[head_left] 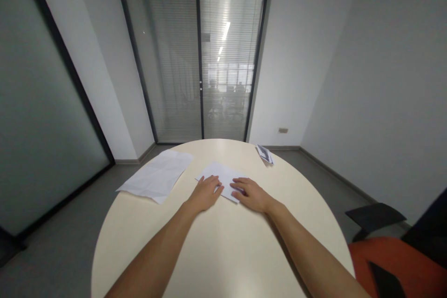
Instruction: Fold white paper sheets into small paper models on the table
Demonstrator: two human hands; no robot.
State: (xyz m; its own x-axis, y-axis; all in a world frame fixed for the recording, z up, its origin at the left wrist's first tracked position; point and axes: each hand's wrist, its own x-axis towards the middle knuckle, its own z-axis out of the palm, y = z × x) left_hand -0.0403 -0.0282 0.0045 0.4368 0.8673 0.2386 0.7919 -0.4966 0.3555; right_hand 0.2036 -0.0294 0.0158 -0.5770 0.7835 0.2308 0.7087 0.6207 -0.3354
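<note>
A folded sheet of white paper (223,172) lies flat near the middle of the round table, under both my hands. My left hand (206,192) rests on its left part, palm down with the fingers stretched out. On the right part lies my right hand (252,194), its fingers spread and pointing inward. Neither hand grips the paper; both press or rest on its surface. Parts of the near edge are hidden beneath the fingers.
A large creased white sheet (159,174) lies on the left of the cream table (223,251), overhanging its edge slightly. A small folded paper piece (265,154) sits at the far right. An orange chair (394,260) with black armrests stands to the right. Glass doors (199,65) are beyond.
</note>
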